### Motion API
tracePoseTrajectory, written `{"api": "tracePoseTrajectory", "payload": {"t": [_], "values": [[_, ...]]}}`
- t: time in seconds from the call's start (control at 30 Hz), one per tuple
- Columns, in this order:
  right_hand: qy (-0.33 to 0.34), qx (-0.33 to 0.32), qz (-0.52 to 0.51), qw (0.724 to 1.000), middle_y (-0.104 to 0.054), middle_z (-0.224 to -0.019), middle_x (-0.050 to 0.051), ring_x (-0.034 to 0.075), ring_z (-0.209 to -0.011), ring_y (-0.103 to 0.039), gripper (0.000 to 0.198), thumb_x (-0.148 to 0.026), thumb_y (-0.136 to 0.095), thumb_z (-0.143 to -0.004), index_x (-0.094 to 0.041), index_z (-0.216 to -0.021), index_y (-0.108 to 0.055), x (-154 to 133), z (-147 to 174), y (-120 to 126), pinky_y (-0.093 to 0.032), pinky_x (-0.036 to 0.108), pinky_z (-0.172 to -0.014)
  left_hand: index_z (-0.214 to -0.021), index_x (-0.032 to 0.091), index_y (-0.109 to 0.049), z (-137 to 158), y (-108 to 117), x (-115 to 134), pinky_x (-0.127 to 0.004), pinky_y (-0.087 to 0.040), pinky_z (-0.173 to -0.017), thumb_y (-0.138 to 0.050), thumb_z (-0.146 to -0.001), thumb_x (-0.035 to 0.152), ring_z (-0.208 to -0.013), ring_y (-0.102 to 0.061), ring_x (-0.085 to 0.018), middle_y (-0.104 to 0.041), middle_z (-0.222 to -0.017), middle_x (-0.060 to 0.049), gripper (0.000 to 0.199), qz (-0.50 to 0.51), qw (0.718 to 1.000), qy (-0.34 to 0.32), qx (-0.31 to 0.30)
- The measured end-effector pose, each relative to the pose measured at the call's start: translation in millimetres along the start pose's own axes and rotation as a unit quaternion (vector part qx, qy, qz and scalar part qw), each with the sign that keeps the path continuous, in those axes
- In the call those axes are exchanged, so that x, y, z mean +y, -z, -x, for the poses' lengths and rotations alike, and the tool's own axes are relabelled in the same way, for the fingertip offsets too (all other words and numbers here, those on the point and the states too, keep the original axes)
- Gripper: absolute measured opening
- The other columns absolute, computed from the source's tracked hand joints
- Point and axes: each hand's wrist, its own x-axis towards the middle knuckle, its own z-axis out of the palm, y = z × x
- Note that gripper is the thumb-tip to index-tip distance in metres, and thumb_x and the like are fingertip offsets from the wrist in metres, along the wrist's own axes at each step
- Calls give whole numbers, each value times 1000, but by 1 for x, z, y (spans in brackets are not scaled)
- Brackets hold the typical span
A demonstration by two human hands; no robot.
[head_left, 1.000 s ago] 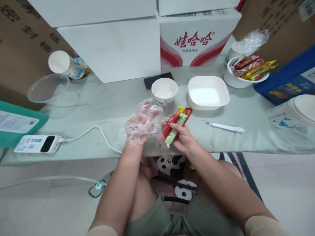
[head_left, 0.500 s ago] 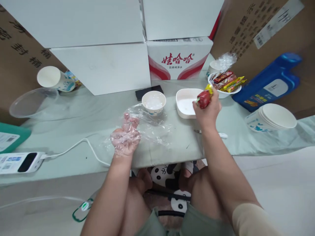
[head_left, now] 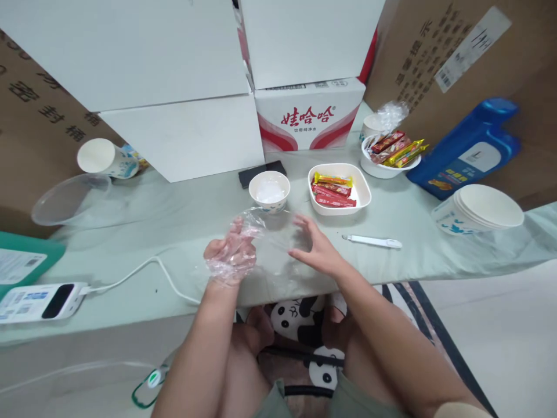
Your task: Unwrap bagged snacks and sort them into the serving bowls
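Snack packets (head_left: 334, 191) lay in square white dish (head_left: 363, 200), dropped there w/in the last half sec. R hand (head_left: 317, 251) came back empty, fingers spread, beside gloved L hand (head_left: 230, 255), half-open, touching loose plastic film (head_left: 278, 244).

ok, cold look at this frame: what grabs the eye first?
The two hands at table centre: the left hand wears a crinkled clear plastic glove, and the bare right hand is open beside it, at a loose sheet of clear plastic. Just behind, a white square dish holds red and yellow snack packets, under a red-and-white carton.
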Motion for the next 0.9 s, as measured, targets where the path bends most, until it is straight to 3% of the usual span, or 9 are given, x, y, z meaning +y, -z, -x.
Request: {"api": "tracePoseTrajectory", "payload": {"t": [0.07,0.13,0.23,0.3,0.37,0.5,0.6,0.73,0.9], "values": [[-25,-43,-38,998,-72,-117,13,27,-111,-68,50,-40,-72,-76,-20,-120,-61,5,-4,2,-51,47,-103,-91,26,-68,0,-2,0,-18,-3,-30,-73,-59,39,-34,-1,3,-66,-71,3,34,-17,1000,-3,20],[-46,-37,-76,995,-73,-87,5,22,-85,-70,25,-42,-68,-80,-21,-93,-66,8,-7,9,-55,40,-87,-83,24,-66,-3,-3,3,-18,-13,-30,-74,-62,40,-32,-12,0,-62,-64,5,28,-49,997,-11,62],[-71,82,-160,981,-64,-71,-2,16,-67,-64,23,-43,-72,-78,-23,-81,-62,10,-9,25,-54,32,-71,-74,21,-61,-10,-1,7,-18,-28,-35,-75,-65,35,-36,-37,-5,-62,-62,3,22,-151,973,-55,163],[-76,167,-237,954,-60,-70,-5,13,-62,-59,24,-44,-72,-77,-25,-85,-60,11,-9,35,-52,29,-66,-70,19,-60,-15,1,9,-17,-36,-41,-75,-64,30,-46,-51,-8,-64,-63,1,20,-221,941,-108,232],[-69,204,-301,929,-61,-79,-4,14,-68,-61,29,-51,-69,-78,-29,-95,-59,14,-7,42,-54,29,-68,-69,18,-60,-18,1,8,-16,-41,-47,-75,-62,28,-57,-59,-10,-65,-65,0,20,-248,920,-134,272],[-83,127,-263,953,-67,-111,2,20,-105,-67,66,-49,-81,-66,-36,-124,-52,19,-3,35,-56,37,-90,-78,21,-57,-18,-3,5,-20,-48,-53,-75,-65,33,-63,-66,-14,-64,-64,3,26,-212,938,-96,257],[-141,104,-200,964,-66,-95,0,18,-85,-68,64,-45,-79,-69,-30,-124,-51,18,-2,28,-57,36,-80,-82,21,-55,-18,-6,4,-19,-36,-41,-74,-68,39,-50,-61,-12,-64,-64,4,30,-245,932,-87,251],[-132,216,-154,955,-66,-96,-2,6,-47,-46,41,-44,-64,-81,-28,-117,-54,13,-3,35,-43,23,-46,-81,21,-56,-18,-4,4,-19,-20,-35,-68,-74,40,-33,-44,-6,-62,-59,5,25,-343,897,-115,252],[-95,286,-77,950,-70,-100,3,8,-48,-46,33,-34,-56,-82,-27,-114,-55,12,-2,51,-37,24,-41,-76,21,-56,-17,2,7,-19,-37,-44,-62,-74,34,-44,-55,-9,-59,-54,4,15,-355,878,-162,277]]}}
